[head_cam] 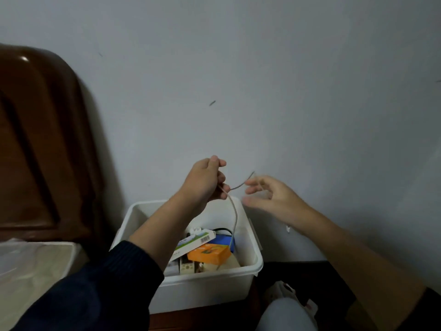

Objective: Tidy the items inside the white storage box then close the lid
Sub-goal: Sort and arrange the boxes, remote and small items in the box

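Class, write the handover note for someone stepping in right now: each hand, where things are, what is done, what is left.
Left hand: grips a thin cord above the box; the cord trails down into it.
Right hand: open, blurred, beside the cord's free end.
Box: open, holding an orange carton, a green-and-white pack and other jumbled items.
Done: nothing tidy yet.
Left: coil the cord, arrange items, close the lid, which is not in view.

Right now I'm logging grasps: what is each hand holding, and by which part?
The left hand grips a thin cable near its upper end, the rest hanging into the white storage box. The right hand is blurred; no grip shows.
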Action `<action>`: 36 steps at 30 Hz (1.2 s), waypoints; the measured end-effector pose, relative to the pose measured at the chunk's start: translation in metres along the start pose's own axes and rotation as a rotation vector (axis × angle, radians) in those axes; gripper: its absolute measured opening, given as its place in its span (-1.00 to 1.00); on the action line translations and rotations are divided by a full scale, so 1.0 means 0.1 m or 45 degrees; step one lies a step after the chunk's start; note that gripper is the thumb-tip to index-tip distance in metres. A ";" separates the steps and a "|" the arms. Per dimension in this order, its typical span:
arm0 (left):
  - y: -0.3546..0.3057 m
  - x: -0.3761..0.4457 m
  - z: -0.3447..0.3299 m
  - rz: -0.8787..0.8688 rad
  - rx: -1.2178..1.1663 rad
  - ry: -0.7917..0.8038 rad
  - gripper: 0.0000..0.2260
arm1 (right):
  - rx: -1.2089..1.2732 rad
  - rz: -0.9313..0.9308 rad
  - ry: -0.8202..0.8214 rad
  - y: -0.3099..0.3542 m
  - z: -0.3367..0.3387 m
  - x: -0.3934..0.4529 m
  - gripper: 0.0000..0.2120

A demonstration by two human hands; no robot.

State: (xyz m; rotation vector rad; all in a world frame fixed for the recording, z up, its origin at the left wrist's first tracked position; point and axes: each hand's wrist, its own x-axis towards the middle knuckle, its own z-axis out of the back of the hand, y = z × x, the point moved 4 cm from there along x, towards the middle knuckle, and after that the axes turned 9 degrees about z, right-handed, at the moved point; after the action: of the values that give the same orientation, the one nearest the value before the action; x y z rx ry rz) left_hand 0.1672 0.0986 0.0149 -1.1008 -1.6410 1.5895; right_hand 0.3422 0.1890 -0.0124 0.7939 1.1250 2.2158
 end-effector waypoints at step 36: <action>0.92 -0.38 0.62 0.208 -0.115 0.133 -0.71 | 0.760 -0.212 0.128 0.13 -0.93 0.25 -0.64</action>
State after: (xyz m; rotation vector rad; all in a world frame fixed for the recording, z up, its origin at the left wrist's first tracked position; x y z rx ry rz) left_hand 0.1464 0.0296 -0.0776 -1.3723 -1.6014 1.5425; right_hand 0.2570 0.1502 -0.0393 0.7838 1.8713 1.8069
